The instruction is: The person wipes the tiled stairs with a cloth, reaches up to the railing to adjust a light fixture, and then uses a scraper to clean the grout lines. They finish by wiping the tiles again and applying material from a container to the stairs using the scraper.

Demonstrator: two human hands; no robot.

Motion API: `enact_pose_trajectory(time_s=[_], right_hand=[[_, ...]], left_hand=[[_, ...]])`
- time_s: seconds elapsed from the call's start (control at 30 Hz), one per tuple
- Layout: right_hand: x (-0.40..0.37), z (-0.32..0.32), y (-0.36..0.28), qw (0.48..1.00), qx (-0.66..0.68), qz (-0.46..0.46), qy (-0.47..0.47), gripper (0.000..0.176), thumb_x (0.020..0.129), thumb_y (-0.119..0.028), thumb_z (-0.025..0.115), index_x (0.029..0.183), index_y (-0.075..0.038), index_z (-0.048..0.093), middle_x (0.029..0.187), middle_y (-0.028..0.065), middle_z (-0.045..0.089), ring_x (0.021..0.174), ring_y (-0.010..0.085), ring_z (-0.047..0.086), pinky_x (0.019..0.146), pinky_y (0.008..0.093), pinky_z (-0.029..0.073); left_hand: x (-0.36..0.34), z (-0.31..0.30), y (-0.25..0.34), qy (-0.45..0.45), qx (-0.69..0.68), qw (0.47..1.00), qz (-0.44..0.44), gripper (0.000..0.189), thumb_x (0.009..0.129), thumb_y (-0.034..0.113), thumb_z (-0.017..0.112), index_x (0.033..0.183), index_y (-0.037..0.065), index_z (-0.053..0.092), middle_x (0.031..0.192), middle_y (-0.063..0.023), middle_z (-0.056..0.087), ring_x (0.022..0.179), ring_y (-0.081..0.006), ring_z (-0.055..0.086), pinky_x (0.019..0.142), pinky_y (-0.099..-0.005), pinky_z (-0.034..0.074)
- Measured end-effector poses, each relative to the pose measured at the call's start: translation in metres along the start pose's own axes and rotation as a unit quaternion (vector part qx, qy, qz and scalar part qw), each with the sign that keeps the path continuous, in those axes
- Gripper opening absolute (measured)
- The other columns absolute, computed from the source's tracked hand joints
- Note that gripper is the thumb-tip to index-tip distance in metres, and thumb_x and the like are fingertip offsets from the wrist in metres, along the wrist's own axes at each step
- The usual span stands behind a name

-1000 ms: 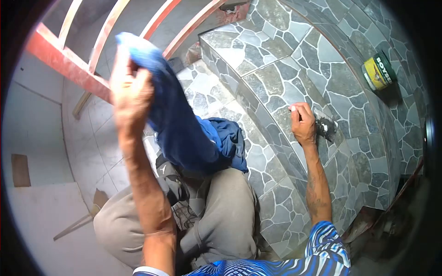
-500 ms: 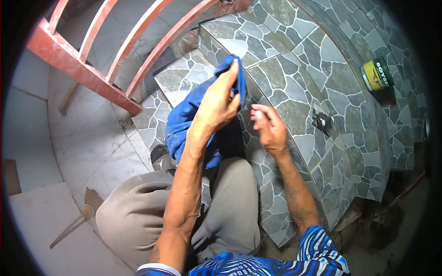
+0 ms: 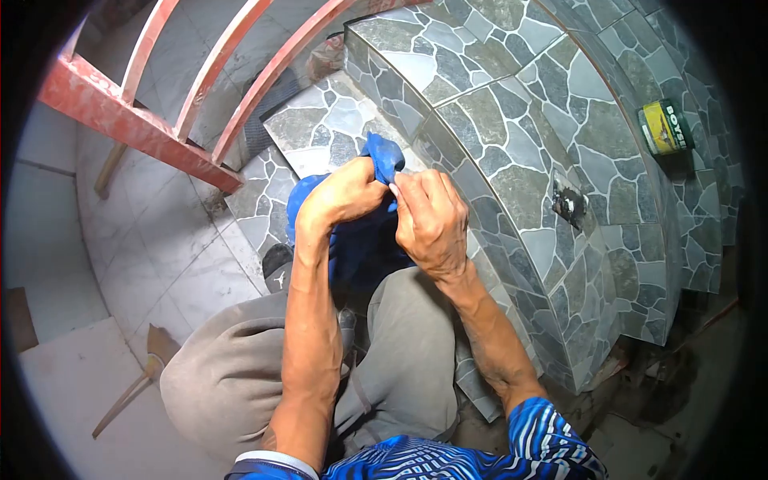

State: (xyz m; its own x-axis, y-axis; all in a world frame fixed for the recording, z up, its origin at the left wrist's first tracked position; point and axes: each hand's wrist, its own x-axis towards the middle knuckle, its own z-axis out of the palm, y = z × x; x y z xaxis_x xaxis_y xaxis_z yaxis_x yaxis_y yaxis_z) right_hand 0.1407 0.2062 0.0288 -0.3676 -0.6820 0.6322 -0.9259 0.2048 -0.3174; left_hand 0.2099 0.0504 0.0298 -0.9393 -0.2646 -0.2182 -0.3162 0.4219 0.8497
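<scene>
Centrally in the frame, the left hand point(image 3: 342, 194) was curled around part of a blue cloth point(image 3: 386, 154), and the right hand point(image 3: 434, 220), fingers drawn together, pinched it just beside; a labelled can point(image 3: 665, 127) sat on tiles point(image 3: 512, 188) at upper right.

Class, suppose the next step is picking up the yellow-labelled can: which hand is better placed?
Probably the right hand: it is nearer the can, while the left hand grips the blue cloth.

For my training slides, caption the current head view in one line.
Left grip holding a bunched blue cloth, right grip close against it, by stone-patterned steps and a red railing.
</scene>
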Motion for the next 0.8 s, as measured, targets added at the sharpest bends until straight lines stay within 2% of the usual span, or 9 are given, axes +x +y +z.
enact_pose_trajectory(time_s=[0.13, 0.17, 0.27, 0.33, 0.37, 0.47, 0.53, 0.67, 0.8], right_hand=[[-0.005, -0.003, -0.015, 0.999, 0.018, -0.040, 0.006, 0.018, 0.078, -0.005, 0.068, 0.095, -0.001, 0.064, 0.078, 0.0077, 0.052, 0.071, 0.0249, 0.054, 0.063, 0.0365, 0.047], [-0.007, -0.001, -0.016, 0.998, 0.020, -0.057, 0.011, 0.017, 0.077, -0.005, 0.066, 0.094, -0.001, 0.064, 0.077, 0.0081, 0.051, 0.071, 0.0243, 0.054, 0.062, 0.0356, 0.045], [-0.010, -0.003, -0.027, 0.996, 0.037, -0.085, -0.007, 0.020, 0.075, 0.001, 0.069, 0.094, 0.002, 0.065, 0.077, 0.0092, 0.055, 0.067, 0.0261, 0.055, 0.060, 0.0371, 0.045], [-0.011, -0.006, -0.034, 0.994, 0.044, -0.098, -0.015, 0.020, 0.074, 0.001, 0.069, 0.094, 0.003, 0.065, 0.077, 0.0087, 0.055, 0.067, 0.0250, 0.054, 0.060, 0.0364, 0.044], [-0.010, -0.007, -0.037, 0.994, 0.052, -0.099, -0.013, 0.020, 0.074, 0.001, 0.069, 0.094, 0.003, 0.065, 0.077, 0.0087, 0.055, 0.067, 0.0248, 0.054, 0.060, 0.0363, 0.044], [0.007, -0.020, -0.054, 0.987, 0.087, -0.131, 0.020, 0.025, 0.072, 0.000, 0.070, 0.097, 0.003, 0.065, 0.078, 0.0080, 0.055, 0.066, 0.0234, 0.053, 0.058, 0.0355, 0.043], [0.023, -0.029, -0.069, 0.974, 0.121, -0.175, 0.079, 0.031, 0.069, -0.002, 0.071, 0.099, 0.003, 0.065, 0.079, 0.0069, 0.056, 0.067, 0.0222, 0.053, 0.058, 0.0349, 0.044], [0.045, -0.028, -0.094, 0.968, 0.149, -0.182, 0.083, 0.034, 0.067, -0.007, 0.068, 0.100, 0.003, 0.065, 0.081, 0.0063, 0.055, 0.070, 0.0221, 0.053, 0.060, 0.0347, 0.045], [0.023, -0.006, -0.095, 0.974, 0.139, -0.177, -0.023, 0.028, 0.075, -0.011, 0.062, 0.099, 0.003, 0.063, 0.081, 0.0079, 0.052, 0.071, 0.0226, 0.052, 0.062, 0.0346, 0.044]], left_hand=[[0.001, 0.017, -0.039, 0.000, -0.035, 0.994, 0.104, 0.020, 0.085, 0.016, 0.063, 0.097, 0.001, 0.062, 0.076, -0.0065, 0.059, 0.073, -0.0136, 0.053, 0.065, -0.0350, 0.046], [0.005, 0.017, -0.049, -0.031, 0.026, 0.989, 0.139, 0.028, 0.086, 0.012, 0.063, 0.112, 0.003, 0.059, 0.091, -0.0086, 0.061, 0.085, -0.0134, 0.053, 0.076, -0.0327, 0.047], [0.007, 0.017, -0.052, 0.009, 0.123, 0.976, 0.178, 0.030, 0.086, 0.009, 0.063, 0.115, 0.005, 0.058, 0.099, -0.0068, 0.061, 0.090, -0.0151, 0.053, 0.080, -0.0329, 0.047], [0.006, 0.031, -0.065, 0.014, -0.105, 0.988, 0.112, 0.028, 0.090, 0.014, 0.061, 0.116, 0.004, 0.058, 0.104, -0.0060, 0.060, 0.095, -0.0184, 0.056, 0.086, -0.0334, 0.047], [0.006, 0.046, -0.076, 0.061, -0.263, 0.955, 0.123, 0.022, 0.092, 0.014, 0.057, 0.112, 0.005, 0.058, 0.100, -0.0054, 0.058, 0.093, -0.0179, 0.055, 0.084, -0.0333, 0.047], [-0.009, 0.059, -0.064, 0.151, -0.408, 0.892, 0.125, 0.022, 0.092, 0.015, 0.057, 0.112, 0.005, 0.058, 0.100, -0.0059, 0.059, 0.093, -0.0190, 0.056, 0.084, -0.0338, 0.047], [-0.016, 0.038, -0.048, 0.173, -0.416, 0.883, 0.134, 0.022, 0.091, 0.016, 0.057, 0.111, 0.005, 0.059, 0.100, -0.0062, 0.059, 0.094, -0.0197, 0.056, 0.084, -0.0342, 0.047], [-0.023, 0.008, -0.033, 0.203, -0.371, 0.896, 0.137, 0.023, 0.091, 0.017, 0.057, 0.110, 0.006, 0.059, 0.100, -0.0069, 0.060, 0.094, -0.0210, 0.056, 0.084, -0.0349, 0.047], [-0.029, 0.017, -0.041, 0.232, -0.319, 0.913, 0.107, 0.023, 0.090, 0.018, 0.058, 0.109, 0.006, 0.060, 0.100, -0.0075, 0.060, 0.095, -0.0224, 0.057, 0.085, -0.0356, 0.047]])
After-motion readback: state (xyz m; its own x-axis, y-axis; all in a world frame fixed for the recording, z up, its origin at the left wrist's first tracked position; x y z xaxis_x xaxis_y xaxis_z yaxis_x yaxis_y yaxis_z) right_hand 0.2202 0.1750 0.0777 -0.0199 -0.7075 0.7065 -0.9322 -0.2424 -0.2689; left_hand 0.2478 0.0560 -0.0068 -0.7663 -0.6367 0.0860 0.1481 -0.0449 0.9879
